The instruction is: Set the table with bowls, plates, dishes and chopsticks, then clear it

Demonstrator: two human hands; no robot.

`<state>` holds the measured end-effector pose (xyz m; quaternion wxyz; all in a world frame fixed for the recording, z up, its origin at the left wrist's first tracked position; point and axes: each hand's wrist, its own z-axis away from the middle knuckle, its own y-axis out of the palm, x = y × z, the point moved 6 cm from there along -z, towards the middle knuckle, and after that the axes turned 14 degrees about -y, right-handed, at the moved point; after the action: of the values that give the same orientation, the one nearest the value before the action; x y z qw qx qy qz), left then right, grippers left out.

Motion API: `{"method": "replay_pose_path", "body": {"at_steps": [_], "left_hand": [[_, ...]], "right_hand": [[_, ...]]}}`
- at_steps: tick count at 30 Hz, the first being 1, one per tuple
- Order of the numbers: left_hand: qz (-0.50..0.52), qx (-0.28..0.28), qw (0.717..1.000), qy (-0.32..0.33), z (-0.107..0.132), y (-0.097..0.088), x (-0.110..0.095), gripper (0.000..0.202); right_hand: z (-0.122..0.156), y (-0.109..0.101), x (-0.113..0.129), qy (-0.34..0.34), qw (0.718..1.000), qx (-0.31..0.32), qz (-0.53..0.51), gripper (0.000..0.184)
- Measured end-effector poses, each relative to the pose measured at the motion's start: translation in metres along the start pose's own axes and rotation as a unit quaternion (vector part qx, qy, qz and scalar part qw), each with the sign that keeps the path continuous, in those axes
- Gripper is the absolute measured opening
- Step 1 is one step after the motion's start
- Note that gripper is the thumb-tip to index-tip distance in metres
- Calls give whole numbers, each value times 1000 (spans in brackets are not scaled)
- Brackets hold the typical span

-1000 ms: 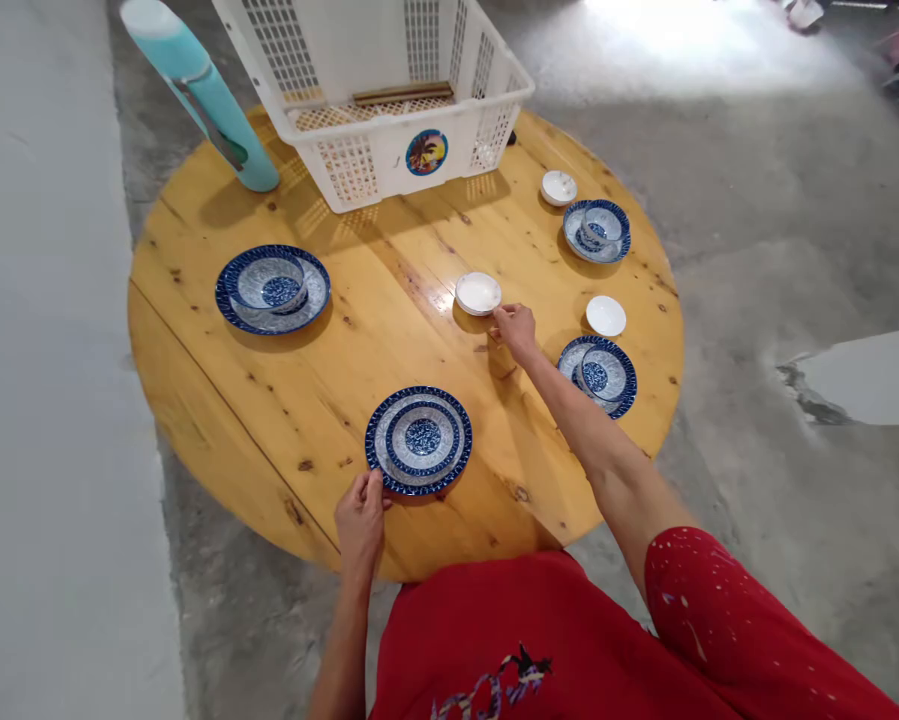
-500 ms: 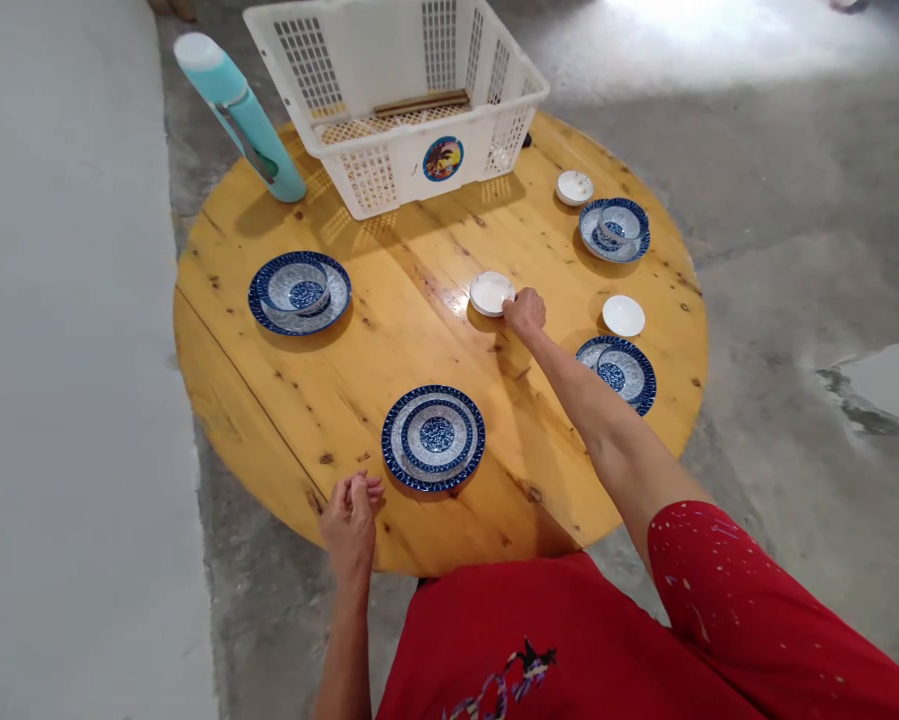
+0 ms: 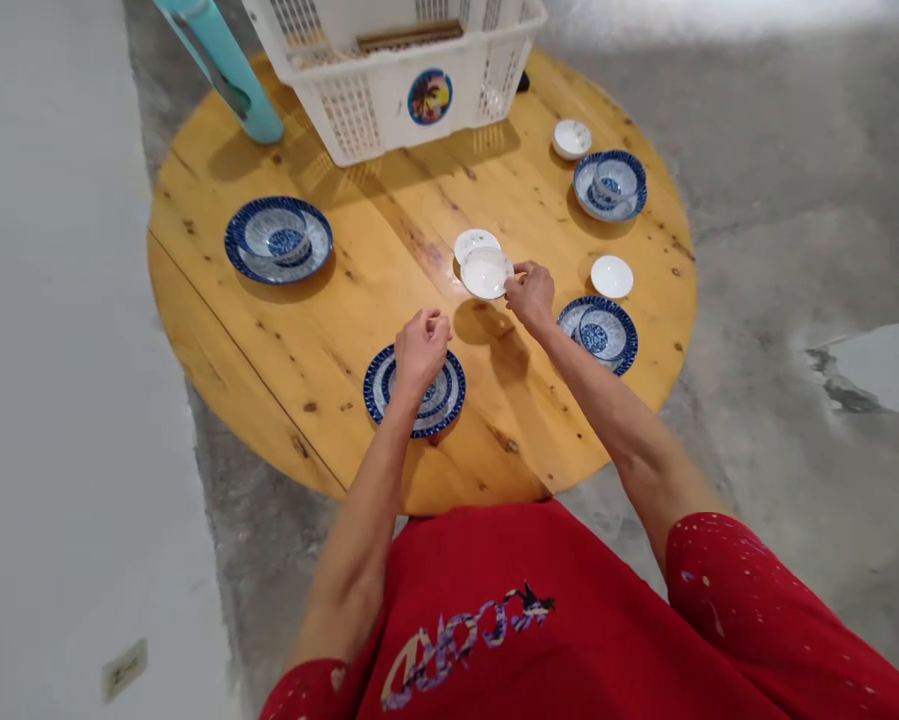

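Observation:
My right hand [image 3: 531, 295] pinches the rim of a small white dish [image 3: 485, 273] and holds it a little above the round wooden table [image 3: 359, 300]. A second small white dish [image 3: 473, 241] lies on the table just behind it. My left hand [image 3: 420, 348] hovers over the nearest blue patterned plates [image 3: 449, 400], a short way left of the held dish. Its fingers are curled in, with nothing visible in them.
A white plastic basket [image 3: 389, 90] and a teal bottle [image 3: 228, 75] stand at the far side. Blue plates with bowls sit at the left [image 3: 278, 240], right [image 3: 597, 333] and far right [image 3: 610, 185], the right two each with a small white dish [image 3: 612, 276] [image 3: 572, 139] beside it. Concrete floor surrounds the table.
My right hand has lifted one white dish off the one beneath it. My left hand has moved from the table's near edge up over the near plates.

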<state>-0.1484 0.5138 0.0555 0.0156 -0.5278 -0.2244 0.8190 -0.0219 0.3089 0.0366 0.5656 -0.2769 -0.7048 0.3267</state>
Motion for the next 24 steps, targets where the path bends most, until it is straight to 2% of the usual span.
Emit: {"method": "replay_pose_path", "body": {"at_steps": [4,8,11,13,16,24], "left_hand": [[4,76,997,-17,31,39,11,38],[13,169,983,-70,83,71,49,32],[42,212,968,-126,116,91,80,23],[72,220,958,-167,130,99,95,20],[126,217,946,-205,137,107,105,20],[176,181,945,-206,120,109,107,22]], "right_hand": [[74,-20,-8,20,999,20,-30,27],[149,-26,-20,50,997,15,-60,28],[187,-19,-26,61,994,15,-86,31],[202,-14,-25,59,994,16,-91,31],[210,-7,-22,63,993,18,-100,32],[201,2,-18,72,994,11,-87,35]]}}
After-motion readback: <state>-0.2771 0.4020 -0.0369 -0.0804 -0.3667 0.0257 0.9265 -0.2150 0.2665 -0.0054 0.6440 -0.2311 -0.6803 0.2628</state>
